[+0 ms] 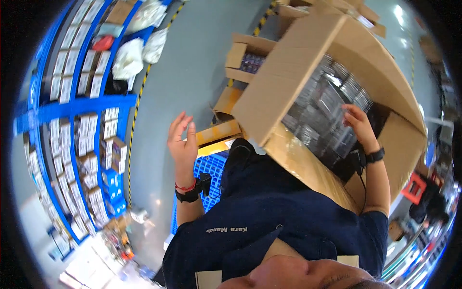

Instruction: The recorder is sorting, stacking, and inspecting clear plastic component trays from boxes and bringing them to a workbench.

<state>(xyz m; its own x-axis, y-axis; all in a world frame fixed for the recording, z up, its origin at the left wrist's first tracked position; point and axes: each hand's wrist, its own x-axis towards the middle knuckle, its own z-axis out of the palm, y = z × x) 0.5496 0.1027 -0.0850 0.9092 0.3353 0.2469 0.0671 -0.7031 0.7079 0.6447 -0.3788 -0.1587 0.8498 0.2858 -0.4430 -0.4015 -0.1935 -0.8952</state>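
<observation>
Clear packs [320, 108] lie jumbled in the big cardboard box [289, 79], mostly L of & under R hand [355, 124], the nearer one; its grip's loose, fingers half-curled, nothing visibly held, contact unclear. Packs' long axes vary. L hand [183, 137] is outside box, well apart, grip released, empty.

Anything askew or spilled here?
Some clear packs in the large cardboard box, by the right hand, lie jumbled, not in rows. White bags seem to bulge past the blue rack, unlike its neat boxes. No spill visible.
</observation>
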